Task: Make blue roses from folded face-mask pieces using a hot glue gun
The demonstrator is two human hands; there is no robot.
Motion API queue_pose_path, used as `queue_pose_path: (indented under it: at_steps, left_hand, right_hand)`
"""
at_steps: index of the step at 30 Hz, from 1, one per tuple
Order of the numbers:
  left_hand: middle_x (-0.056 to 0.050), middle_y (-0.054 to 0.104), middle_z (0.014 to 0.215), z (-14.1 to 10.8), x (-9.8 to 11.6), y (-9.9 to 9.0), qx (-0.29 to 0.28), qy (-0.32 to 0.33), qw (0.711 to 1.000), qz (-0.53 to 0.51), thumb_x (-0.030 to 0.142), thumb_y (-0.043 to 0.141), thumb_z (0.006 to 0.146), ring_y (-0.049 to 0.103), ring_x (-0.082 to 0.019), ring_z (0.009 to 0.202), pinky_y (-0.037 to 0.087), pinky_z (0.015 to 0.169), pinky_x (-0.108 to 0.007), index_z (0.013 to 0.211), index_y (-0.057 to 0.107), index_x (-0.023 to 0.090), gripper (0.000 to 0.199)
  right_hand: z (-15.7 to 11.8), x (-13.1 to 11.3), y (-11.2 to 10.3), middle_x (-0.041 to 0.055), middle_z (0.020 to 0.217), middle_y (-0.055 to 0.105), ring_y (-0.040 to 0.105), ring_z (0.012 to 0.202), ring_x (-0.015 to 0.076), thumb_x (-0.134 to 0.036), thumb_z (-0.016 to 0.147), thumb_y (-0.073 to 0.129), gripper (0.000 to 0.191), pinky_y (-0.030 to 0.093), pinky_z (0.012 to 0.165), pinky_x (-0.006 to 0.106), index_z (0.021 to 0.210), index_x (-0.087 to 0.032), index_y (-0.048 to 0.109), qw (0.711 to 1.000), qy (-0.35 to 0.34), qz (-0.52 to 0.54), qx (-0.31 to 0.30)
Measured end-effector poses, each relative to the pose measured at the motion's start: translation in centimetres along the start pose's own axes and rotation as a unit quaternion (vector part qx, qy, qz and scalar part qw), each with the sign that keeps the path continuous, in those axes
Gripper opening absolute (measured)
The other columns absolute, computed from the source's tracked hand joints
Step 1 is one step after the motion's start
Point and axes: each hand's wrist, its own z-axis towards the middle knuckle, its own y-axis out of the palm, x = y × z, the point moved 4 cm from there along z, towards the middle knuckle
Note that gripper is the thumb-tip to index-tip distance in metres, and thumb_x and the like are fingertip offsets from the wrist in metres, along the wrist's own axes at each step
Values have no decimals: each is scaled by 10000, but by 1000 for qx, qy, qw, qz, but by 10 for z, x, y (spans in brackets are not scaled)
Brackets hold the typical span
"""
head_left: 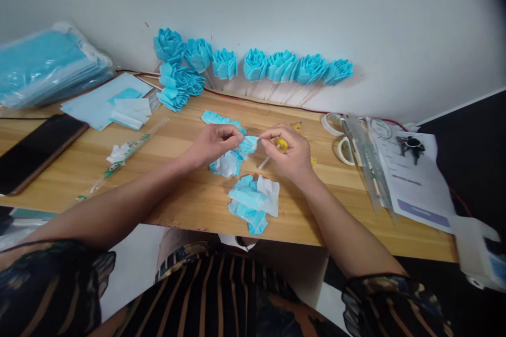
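Note:
My left hand [215, 142] pinches the left edge of a small blue petal piece [249, 144] over the middle of the table. The right edge of the same piece is pinched between finger and thumb of my right hand [290, 154]. A thin white stick [264, 162] and a yellow item [282, 143] show at my right fingers; how they are held is unclear. Crumpled blue pieces [227, 164] lie under my left hand, with a ruffled blue strip [222, 119] behind it. Nearer the front edge rests a pile of blue and white pieces [253, 200].
Blue flowers on sticks [282, 66] lean along the wall. At left are a bagged blue stack [43, 66], light blue sheets [103, 100], a phone [37, 152] and a clear wrapper [122, 158]. Tape rolls [345, 151], papers [415, 179] and keys [411, 145] lie at right.

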Motion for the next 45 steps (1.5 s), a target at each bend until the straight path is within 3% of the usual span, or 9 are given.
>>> queue_pose_path:
  at_steps: [7,16,19,23,27,30,35,39,45]
  left_hand:
    - [-7,595,640,2,-6,0,-7,15,1000,8,440,601,832,518,-112,613,399,585,-237,675,611,149,331]
    - [-21,648,716,-1,-1,5,-55,32,998,9,465,665,803,561,-129,686,443,653,-248,792,690,147,319]
    - [-24,635,718,-2,3,4,-54,26,998,17,515,578,862,553,-135,696,429,650,-251,772,682,150,390]
    - [-32,663,758,-1,2,6,-44,43,997,48,451,670,788,560,-147,719,442,677,-262,849,706,159,301]
    - [-20,634,692,1,-3,6,-10,65,995,76,405,639,798,532,-131,667,421,649,-255,758,684,161,252]
    - [-7,609,662,2,-6,5,-2,59,995,82,380,612,816,508,-120,636,401,621,-248,733,664,158,243]
    - [6,574,635,0,-3,4,-15,64,994,89,343,596,819,488,-110,613,388,611,-245,706,631,153,224]
    - [-2,586,652,-2,2,6,-26,74,993,93,368,595,826,507,-122,640,406,643,-257,702,625,157,247]
    - [-11,590,695,-3,6,7,-51,63,993,86,463,554,858,516,-138,696,406,671,-265,726,629,161,339]
  right_hand:
    - [-1,-4,4,14,875,728,635,853,215,-208,867,627,110,476,838,409,878,-287,702,998,-65,-24,-9]
    - [-4,-1,5,11,877,713,634,809,180,-281,878,627,79,506,790,359,882,-259,703,997,51,50,-10]
    - [-4,1,5,6,868,713,633,798,171,-271,870,632,77,510,784,348,886,-254,706,996,61,66,0]
    - [-4,3,7,9,864,713,635,793,171,-288,867,631,85,517,789,349,881,-248,706,994,79,73,2]
    - [-6,5,9,16,897,718,641,818,177,-318,883,620,113,520,804,354,906,-247,705,992,90,88,-10]
    - [-4,4,6,23,954,718,642,883,192,-325,908,583,152,514,833,372,974,-262,704,996,64,67,-15]
    - [0,-4,4,43,1115,701,616,1036,240,-307,870,647,236,469,926,426,1103,-282,674,999,-35,-22,-14]
    - [0,-4,9,20,955,717,630,952,231,-274,881,632,71,462,904,424,924,-281,689,999,-28,-31,-27]
    - [-2,0,8,3,838,701,619,825,196,-274,890,622,76,472,814,373,837,-262,674,1000,23,1,-7]
